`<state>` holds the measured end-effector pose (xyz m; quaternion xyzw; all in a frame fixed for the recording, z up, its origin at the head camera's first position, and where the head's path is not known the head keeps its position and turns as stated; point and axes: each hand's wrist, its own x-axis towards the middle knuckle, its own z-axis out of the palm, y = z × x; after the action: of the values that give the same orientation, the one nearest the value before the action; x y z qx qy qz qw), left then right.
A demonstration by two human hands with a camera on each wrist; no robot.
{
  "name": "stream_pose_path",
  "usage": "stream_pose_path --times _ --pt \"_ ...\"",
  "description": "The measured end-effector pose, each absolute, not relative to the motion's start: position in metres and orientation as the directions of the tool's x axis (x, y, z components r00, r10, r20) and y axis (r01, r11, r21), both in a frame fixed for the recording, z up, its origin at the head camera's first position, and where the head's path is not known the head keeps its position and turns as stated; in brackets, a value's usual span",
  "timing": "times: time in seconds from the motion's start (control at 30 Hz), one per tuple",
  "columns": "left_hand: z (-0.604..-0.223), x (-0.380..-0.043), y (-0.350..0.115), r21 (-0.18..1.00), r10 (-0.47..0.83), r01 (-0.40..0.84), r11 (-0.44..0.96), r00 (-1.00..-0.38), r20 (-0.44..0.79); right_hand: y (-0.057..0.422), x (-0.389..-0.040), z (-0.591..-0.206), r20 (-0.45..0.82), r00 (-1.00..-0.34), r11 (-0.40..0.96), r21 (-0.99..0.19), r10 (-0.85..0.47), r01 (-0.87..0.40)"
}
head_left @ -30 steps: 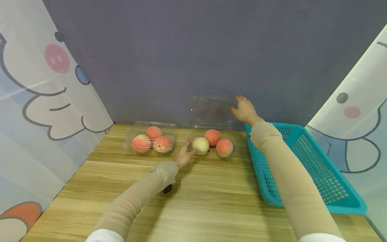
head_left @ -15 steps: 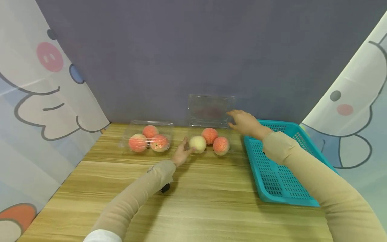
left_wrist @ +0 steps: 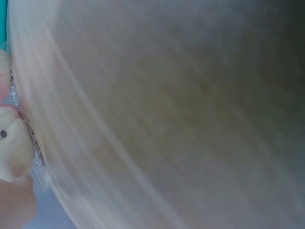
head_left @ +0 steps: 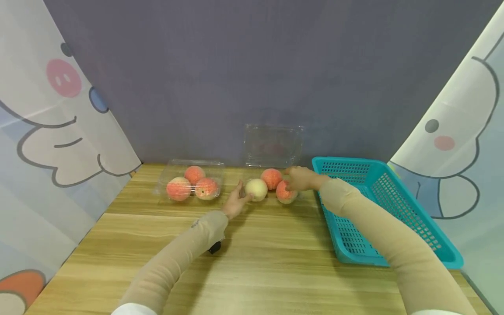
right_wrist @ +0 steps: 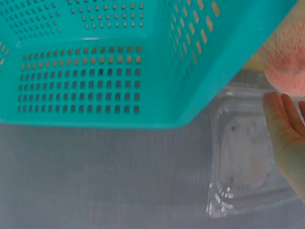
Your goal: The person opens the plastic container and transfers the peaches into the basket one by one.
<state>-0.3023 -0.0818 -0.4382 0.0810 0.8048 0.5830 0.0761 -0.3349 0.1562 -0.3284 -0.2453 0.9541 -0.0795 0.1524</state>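
In the head view, a clear plastic clamshell box stands with its lid (head_left: 273,146) raised, holding a pale peach (head_left: 256,190) and two red peaches, one at the back (head_left: 271,178) and one at the right (head_left: 284,193). My left hand (head_left: 234,204) is at the left side of the pale peach, thumb and fingers spread. From the right, my right hand (head_left: 300,178) reaches over the right-hand peach; its fingertips overlap the fruit. The right wrist view has this hand (right_wrist: 288,138) with extended fingers just beside a peach (right_wrist: 288,62). A blurred sleeve fills most of the left wrist view.
A second clear clamshell (head_left: 197,162), its lid down over several peaches, sits to the left. On the right a turquoise mesh basket (head_left: 336,236) stands near the open box, under my right forearm. A grey wall (head_left: 252,78) rises behind the wooden table (head_left: 267,271).
My right hand has come away from the raised lid and moved down toward the right-hand peach. The lid stays upright. My left hand keeps its place by the pale peach.
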Motion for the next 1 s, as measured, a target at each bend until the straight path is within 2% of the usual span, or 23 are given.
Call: stream_pose_path --times 0.2,0.43,0.53,0.77,1.0 --pt "-0.440 -0.299 -0.082 0.954 0.222 0.040 0.299 -0.975 -0.029 0.146 -0.341 -0.345 -0.334 -0.808 0.874 -0.221 -0.485 -0.433" --pt "-0.439 -0.301 -0.082 0.954 0.220 0.047 0.297 -0.975 -0.021 0.138 -0.339 -0.349 -0.295 -0.815 0.865 -0.118 -0.500 -0.488" --pt "-0.439 -0.302 -0.082 0.952 0.219 0.067 0.298 -0.976 0.000 0.136 -0.345 -0.354 -0.312 -0.831 0.886 -0.116 -0.461 -0.448" --pt "-0.407 -0.281 -0.080 0.956 0.248 0.055 0.287 -0.969 -0.019 0.139 -0.348 -0.360 -0.361 -0.842 0.916 -0.144 -0.400 -0.374" --pt "-0.409 -0.282 -0.080 0.955 0.254 0.055 0.291 -0.967 -0.022 0.138 -0.349 -0.371 -0.362 -0.860 0.932 -0.112 -0.361 -0.345"
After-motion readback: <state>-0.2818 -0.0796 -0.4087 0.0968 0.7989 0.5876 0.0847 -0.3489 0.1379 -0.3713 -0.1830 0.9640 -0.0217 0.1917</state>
